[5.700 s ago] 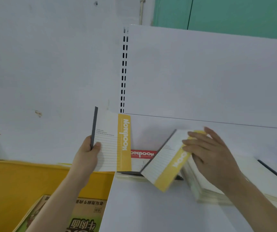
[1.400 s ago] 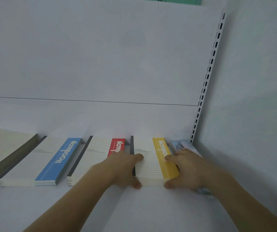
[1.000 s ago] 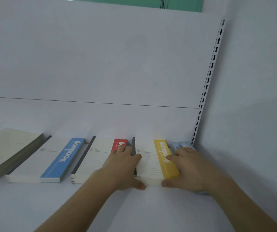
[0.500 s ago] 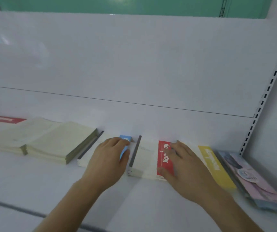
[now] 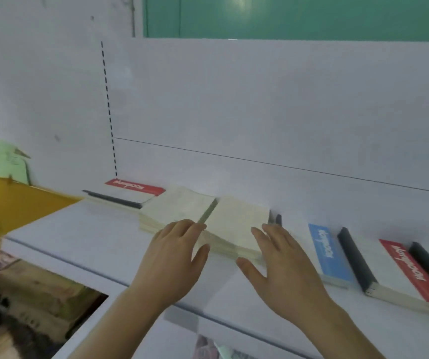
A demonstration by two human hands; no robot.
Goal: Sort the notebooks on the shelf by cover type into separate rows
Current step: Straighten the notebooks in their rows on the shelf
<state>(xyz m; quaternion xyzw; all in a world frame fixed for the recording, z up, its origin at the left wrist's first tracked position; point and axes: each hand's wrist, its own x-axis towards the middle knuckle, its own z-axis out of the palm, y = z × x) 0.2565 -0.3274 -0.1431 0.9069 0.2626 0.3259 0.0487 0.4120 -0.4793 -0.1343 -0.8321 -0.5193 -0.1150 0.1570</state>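
Red-banded notebook (image 5: pixel 133 190) lying at shelf (image 5: pixel 73 237) far left. Left hand (image 5: pixel 174 257) and right hand (image 5: pixel 283 265), fingers spread and relaxed, flanking right-hand cream stack (image 5: pixel 234 226) of two. Blue-banded notebook (image 5: pixel 327 252) and second red-banded notebook (image 5: pixel 410 273) lying rightward.

On the shelf (image 5: pixel 83 237) lie two cream plain-cover piles, one at ten o'clock (image 5: pixel 177 208) and one at center (image 5: pixel 236 224). Two red-banded stacks show: one at ten o'clock by the back panel (image 5: pixel 133 189), one at four o'clock (image 5: pixel 405 270). One blue-banded stack (image 5: pixel 330 252) sits at three o'clock. Two hands are in view, the left hand (image 5: pixel 174 255) and the right hand (image 5: pixel 283 263).
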